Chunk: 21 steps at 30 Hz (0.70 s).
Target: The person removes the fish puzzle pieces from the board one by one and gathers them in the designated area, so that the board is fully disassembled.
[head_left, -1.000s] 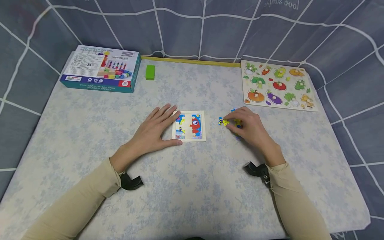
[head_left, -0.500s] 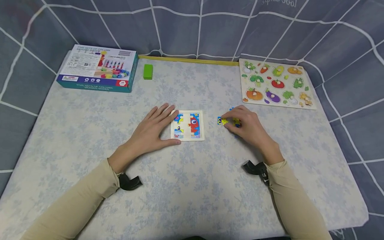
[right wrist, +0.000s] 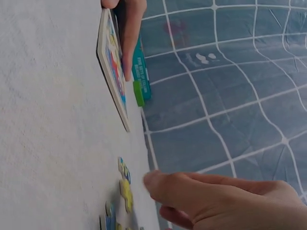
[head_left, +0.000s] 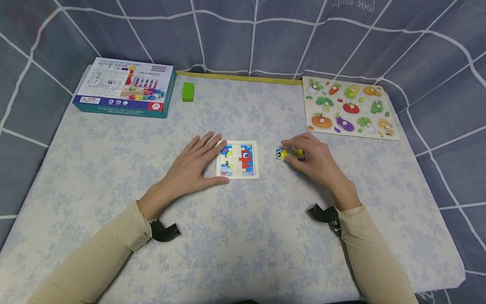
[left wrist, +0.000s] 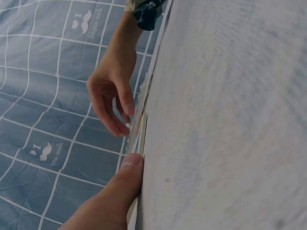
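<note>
In the head view my left hand (head_left: 190, 166) lies flat with fingers spread. Its index finger and thumb touch the left corners of a small wooden jigsaw tray (head_left: 256, 169). Fish-picture pieces fill the tray's left and right sides, with a bare strip down the middle. To the right, my right hand (head_left: 313, 156) hovers over loose jigsaw pieces (head_left: 279, 154), its thumb and index finger apart. Seen from the right wrist, a yellow-and-blue jigsaw piece (right wrist: 126, 195) lies beneath the fingertips, with more pieces (right wrist: 109, 218) nearer the camera. The hand partly hides the pieces in the head view.
A boxed bead set (head_left: 125, 88) lies at the back left, beside a green block (head_left: 187, 92). At the back right is a vegetable knob-puzzle board (head_left: 351, 107). A grey checked curtain (head_left: 228, 42) hangs behind the cloth-covered table (head_left: 235, 240).
The right thumb and index finger have moved apart over the loose pieces. A blue piece edge seen behind that hand before no longer shows. The left hand and tray have stayed put.
</note>
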{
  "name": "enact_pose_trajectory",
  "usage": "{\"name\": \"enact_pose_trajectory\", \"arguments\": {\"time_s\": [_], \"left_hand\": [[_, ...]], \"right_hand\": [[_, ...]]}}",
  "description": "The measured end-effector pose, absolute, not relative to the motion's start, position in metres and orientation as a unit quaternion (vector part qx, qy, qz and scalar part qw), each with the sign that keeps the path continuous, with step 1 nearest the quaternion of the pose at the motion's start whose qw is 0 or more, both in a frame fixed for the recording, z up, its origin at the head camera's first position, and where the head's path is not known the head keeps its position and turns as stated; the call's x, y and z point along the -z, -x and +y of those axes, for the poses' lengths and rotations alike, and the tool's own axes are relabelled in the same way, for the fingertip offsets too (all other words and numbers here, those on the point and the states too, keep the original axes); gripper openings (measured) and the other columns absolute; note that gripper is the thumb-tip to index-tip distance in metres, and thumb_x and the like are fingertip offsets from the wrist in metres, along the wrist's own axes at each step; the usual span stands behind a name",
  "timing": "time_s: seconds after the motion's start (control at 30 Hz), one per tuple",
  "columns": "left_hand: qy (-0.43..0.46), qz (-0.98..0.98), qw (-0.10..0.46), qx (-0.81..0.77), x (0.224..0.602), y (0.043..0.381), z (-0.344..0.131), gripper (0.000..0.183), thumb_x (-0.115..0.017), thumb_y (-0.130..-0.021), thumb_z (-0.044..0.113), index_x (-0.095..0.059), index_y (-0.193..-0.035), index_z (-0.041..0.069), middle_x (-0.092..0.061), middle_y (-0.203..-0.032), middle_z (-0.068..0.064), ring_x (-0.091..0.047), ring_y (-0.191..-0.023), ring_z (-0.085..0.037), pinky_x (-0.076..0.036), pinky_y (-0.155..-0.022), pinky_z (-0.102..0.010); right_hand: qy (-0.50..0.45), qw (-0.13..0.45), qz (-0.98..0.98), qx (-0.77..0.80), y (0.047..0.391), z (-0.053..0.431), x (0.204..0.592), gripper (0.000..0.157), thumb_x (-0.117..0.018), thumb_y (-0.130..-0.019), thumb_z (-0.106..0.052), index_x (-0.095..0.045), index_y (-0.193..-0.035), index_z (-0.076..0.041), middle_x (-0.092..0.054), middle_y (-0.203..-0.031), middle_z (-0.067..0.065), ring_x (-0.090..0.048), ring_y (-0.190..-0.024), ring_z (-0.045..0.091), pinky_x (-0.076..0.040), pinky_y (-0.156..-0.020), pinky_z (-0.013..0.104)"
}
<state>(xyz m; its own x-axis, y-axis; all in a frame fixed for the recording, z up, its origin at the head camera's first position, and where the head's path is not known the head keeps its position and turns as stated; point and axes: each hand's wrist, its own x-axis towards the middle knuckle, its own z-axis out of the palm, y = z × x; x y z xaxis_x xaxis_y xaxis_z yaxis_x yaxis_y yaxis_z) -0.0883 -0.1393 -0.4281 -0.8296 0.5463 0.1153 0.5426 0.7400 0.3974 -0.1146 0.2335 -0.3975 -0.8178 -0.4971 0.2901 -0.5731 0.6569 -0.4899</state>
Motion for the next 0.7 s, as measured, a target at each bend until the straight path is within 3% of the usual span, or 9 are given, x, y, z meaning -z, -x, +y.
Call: {"name": "enact_pose_trajectory", "arguments": {"time_s": [0.23, 0.47, 0.7], "left_hand": [[-0.291, 0.932, 0.003, -0.214, 0.429, 0.088, -0.142, 0.107, -0.076, -0.086, 0.066, -0.03, -0.168, 0.015, -0.027, -0.175, -0.007, -0.017, -0.164, -0.03, -0.007, -0.135, -0.048], [-0.288, 0.933, -0.001, -0.215, 0.43, 0.087, -0.144, 0.106, -0.075, -0.086, 0.066, -0.029, -0.168, 0.018, -0.028, -0.175, -0.006, -0.017, -0.164, -0.029, -0.008, -0.135, -0.049], [-0.303, 0.931, -0.006, -0.204, 0.433, 0.088, -0.143, 0.1, -0.072, -0.089, 0.068, -0.031, -0.168, 0.022, -0.025, -0.176, -0.006, -0.016, -0.165, -0.029, -0.007, -0.135, -0.048]], "right_hand": [[-0.313, 0.054, -0.899, -0.301, 0.113, 0.203, 0.39, 0.026, -0.082, -0.092, -0.007, -0.079, -0.118, -0.005, -0.078, -0.109, 0.011, -0.068, -0.105, 0.027, -0.058, -0.088, 0.046], [-0.342, 0.029, -0.888, -0.306, 0.104, 0.141, 0.388, 0.02, -0.08, -0.095, -0.015, -0.081, -0.114, -0.007, -0.079, -0.105, 0.006, -0.067, -0.101, 0.021, -0.058, -0.085, 0.04], [-0.352, 0.062, -0.871, -0.338, 0.089, 0.111, 0.407, 0.025, -0.085, -0.092, -0.021, -0.08, -0.112, -0.007, -0.076, -0.106, 0.006, -0.062, -0.098, 0.02, -0.056, -0.082, 0.036]]}}
